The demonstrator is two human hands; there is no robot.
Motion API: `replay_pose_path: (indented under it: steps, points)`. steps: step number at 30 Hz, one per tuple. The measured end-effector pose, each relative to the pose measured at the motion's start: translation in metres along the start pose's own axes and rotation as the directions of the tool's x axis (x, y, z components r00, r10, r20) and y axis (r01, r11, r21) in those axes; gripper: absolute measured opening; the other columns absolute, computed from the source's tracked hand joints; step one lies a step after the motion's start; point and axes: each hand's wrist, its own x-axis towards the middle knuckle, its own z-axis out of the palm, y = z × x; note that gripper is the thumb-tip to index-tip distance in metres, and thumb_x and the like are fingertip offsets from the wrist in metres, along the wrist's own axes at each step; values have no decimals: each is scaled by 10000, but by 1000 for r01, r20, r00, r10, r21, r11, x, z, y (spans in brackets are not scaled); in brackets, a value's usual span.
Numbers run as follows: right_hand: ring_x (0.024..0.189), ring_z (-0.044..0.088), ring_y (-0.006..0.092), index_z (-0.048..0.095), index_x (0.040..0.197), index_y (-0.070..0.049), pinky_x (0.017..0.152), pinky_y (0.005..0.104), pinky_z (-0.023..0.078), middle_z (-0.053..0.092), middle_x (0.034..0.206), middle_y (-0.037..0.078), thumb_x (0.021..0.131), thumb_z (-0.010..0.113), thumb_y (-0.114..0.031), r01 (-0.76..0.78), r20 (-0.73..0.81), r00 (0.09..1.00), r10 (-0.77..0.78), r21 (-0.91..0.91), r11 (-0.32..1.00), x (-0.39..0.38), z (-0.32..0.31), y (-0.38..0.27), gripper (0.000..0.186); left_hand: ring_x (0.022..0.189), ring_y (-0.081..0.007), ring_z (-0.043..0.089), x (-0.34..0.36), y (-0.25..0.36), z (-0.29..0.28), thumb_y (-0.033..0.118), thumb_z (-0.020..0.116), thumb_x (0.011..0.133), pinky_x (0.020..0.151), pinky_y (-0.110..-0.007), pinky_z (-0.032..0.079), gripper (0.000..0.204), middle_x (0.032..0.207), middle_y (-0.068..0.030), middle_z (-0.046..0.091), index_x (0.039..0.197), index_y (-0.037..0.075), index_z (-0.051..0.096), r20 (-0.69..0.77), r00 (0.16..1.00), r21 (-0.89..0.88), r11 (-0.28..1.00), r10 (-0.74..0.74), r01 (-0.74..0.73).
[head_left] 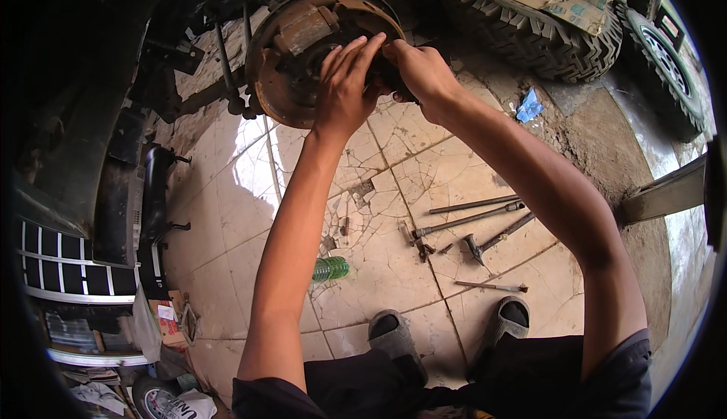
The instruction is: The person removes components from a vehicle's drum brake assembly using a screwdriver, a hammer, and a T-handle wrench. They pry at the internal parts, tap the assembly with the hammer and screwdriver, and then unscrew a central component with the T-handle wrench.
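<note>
Above cracked tiles (390, 165), rusty round brake assembly (299, 40), left hand (348, 82) straight-fingered, right hand (424, 74) curled, grips unclear

The left hand (347, 89) hides part of the rusty brake assembly (304, 31) behind it

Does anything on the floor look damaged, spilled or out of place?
The cream tiled floor is webbed with cracks, so damaged; a green ribbed plastic bottle lies on its side like litter, partly hidden by the left forearm.
</note>
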Motion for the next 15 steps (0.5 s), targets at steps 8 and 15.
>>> replay_pose_path:
  steps: [8,15]
  points:
    - [799,546,197,586,944,34,739,323,450,565,877,108,963,331,-485,-16,-208,976,70,252,968,-6,7,4,578,1157,-270,547,-2,-11,7,45,727,663,942,-414,414,551,1173,-59,606,1184,127,570,-65,994,53,995,82,-79]
    - [806,506,176,587,962,22,756,307,430,543,870,84,954,323,-522,49,-263,964,48,350,935,0,7,2,605,1144,-262,552,-4,-5,11,171,745,698,853,-391,471,426,1156,-31,611,1104,183,615,-95,995,78,997,27,-19]
